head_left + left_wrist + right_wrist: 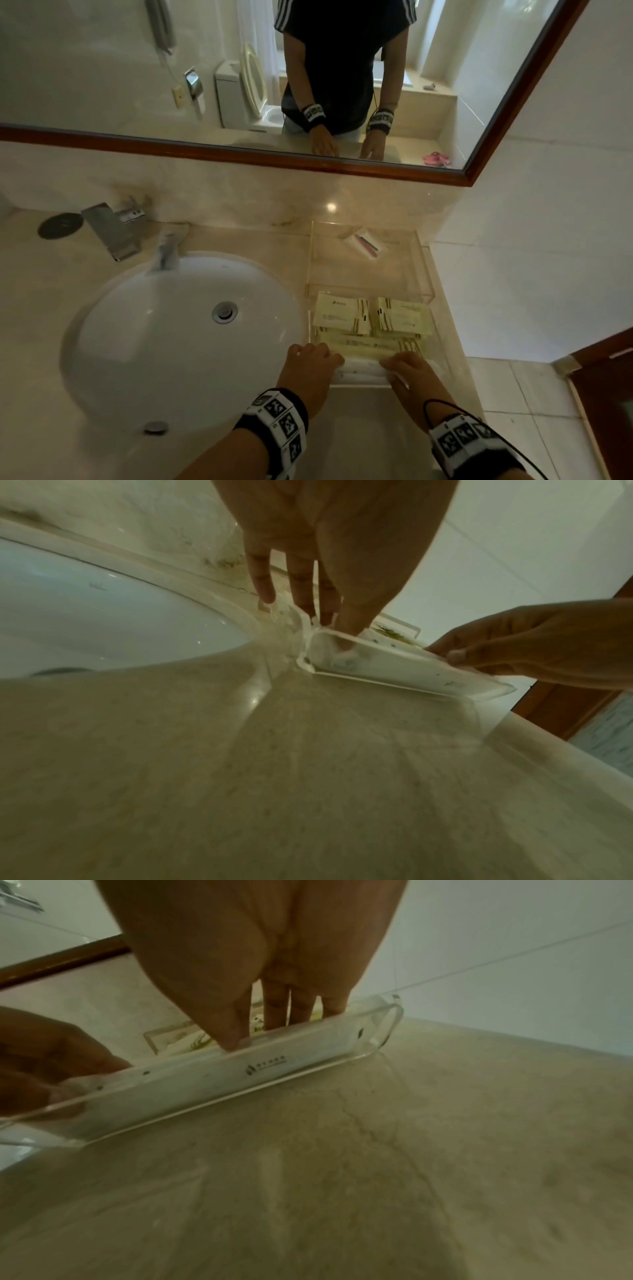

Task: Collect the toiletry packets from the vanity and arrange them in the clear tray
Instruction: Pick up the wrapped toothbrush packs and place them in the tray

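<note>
The clear tray [426, 274] is see-through and colourless, so the beige, faintly veined marble vanity [359, 428] shows through it. At its 6 o'clock end lie pale yellow packets [339, 315] striped brown and gold at their edges, with a white packet [363, 370] nearest the rim bearing a small dark logo [251, 1069]. At 12 o'clock sits a white sachet [364, 241] with a red stripe. The sink basin [171, 329] at 9 o'clock is glossy white, its faucet [113, 228] silver. Both wristbands [277, 428] are black with white squares of black code patterns. The mirror frame [239, 156] is reddish brown.
</note>
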`<state>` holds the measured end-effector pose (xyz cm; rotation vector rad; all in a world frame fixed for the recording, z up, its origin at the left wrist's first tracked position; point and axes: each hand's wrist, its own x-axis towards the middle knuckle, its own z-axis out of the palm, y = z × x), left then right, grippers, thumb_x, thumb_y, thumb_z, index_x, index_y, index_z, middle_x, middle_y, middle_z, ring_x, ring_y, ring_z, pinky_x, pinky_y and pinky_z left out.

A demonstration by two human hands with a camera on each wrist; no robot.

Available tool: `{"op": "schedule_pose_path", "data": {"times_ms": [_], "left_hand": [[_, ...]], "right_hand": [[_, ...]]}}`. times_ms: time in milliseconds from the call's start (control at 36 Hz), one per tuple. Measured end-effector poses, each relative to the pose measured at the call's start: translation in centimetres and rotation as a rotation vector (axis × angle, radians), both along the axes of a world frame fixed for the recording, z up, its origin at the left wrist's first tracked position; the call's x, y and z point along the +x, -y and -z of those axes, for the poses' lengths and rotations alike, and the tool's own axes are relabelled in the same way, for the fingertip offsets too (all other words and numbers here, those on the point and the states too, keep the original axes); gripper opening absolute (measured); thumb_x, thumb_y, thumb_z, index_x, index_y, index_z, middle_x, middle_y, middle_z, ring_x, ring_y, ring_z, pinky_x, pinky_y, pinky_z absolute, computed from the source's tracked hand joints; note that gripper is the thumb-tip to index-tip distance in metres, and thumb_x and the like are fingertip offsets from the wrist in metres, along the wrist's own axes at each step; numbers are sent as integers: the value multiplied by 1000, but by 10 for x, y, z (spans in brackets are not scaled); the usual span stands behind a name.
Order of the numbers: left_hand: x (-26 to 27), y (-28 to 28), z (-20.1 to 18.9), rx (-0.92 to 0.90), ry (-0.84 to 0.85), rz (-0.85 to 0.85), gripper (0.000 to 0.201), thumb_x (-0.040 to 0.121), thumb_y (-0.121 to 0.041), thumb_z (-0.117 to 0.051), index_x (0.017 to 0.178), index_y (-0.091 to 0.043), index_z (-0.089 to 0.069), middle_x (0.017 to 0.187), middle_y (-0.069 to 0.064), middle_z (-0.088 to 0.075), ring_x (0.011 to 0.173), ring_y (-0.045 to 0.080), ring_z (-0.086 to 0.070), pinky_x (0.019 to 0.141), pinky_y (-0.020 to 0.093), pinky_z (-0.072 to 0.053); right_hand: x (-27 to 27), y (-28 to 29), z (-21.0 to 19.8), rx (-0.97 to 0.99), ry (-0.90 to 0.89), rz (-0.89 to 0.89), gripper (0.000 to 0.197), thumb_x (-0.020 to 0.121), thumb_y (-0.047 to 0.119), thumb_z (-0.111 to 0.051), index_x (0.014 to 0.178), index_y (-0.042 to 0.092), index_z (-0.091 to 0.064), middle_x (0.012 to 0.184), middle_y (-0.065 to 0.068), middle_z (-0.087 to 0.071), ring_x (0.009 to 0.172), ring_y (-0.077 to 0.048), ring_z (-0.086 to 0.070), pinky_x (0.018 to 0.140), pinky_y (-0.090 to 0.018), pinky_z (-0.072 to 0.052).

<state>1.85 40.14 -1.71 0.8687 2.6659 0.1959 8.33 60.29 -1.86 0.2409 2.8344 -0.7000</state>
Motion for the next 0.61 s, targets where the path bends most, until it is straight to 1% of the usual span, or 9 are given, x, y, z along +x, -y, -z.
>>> {"op": "schedule_pose_path", "data": {"times_ms": [56,139,222,278,333,389,472,528,611], "left_hand": [[0,0,-3,-19,5,14,54,89,-2,-43,136,-26,-40,135,4,-44,125,25,-40,107,39,-22],[-1,4,-10,-52,47,24,52,92,-9,-42,140,-28,-35,142,6,-36,134,27,-30,113,47,-15],[-2,14,-15,-81,101,54,56,95,-29,-42,147,-33,-18,155,6,-15,144,29,-11,115,56,-1],[-6,24,-19,-79,103,77,61,95,-36,-41,148,-34,-10,158,5,-7,145,31,-6,114,58,1],[-13,36,-22,-47,75,75,59,96,-38,-41,148,-33,-12,158,5,-9,144,30,-8,114,57,-2],[-23,50,-26,-17,48,41,56,95,-38,-41,146,-32,-18,156,5,-14,143,29,-11,115,55,-6],[-42,73,-30,-12,16,-19,53,96,-38,-39,145,-32,-21,155,3,-16,143,27,-13,116,52,-9],[-57,89,-34,-4,3,-56,52,96,-39,-38,145,-32,-22,154,2,-17,143,26,-13,117,50,-11],[-80,114,-41,-11,-26,-106,51,96,-41,-38,144,-34,-23,154,0,-19,143,24,-15,117,49,-13]], "right_hand": [[-1,0,0,18,16,-5,31,92,22,-52,122,22,-61,124,-3,-52,119,-19,-50,96,-13,-30],[-4,-2,-5,137,108,-11,35,96,35,-41,128,37,-52,140,4,-40,129,-17,-40,108,-23,-30],[-9,-2,-13,202,139,14,34,96,43,-35,126,45,-50,147,9,-32,136,-17,-30,115,-31,-26],[-12,-1,-15,223,114,7,32,95,40,-39,124,43,-52,145,7,-36,133,-18,-33,113,-33,-30],[-16,2,-19,243,28,15,30,92,33,-47,120,37,-57,137,2,-45,125,-21,-43,104,-34,-38],[-24,9,-24,232,1,33,28,91,31,-49,117,31,-60,132,0,-48,120,-22,-46,99,-33,-41],[-41,24,-33,202,34,33,28,93,33,-47,118,30,-60,131,1,-45,119,-21,-45,99,-34,-41],[-54,35,-39,169,5,31,25,92,32,-49,113,30,-62,128,1,-48,118,-21,-46,100,-35,-42],[-75,55,-48,140,8,7,24,92,30,-49,112,28,-62,126,2,-48,120,-19,-46,102,-32,-39]]}}
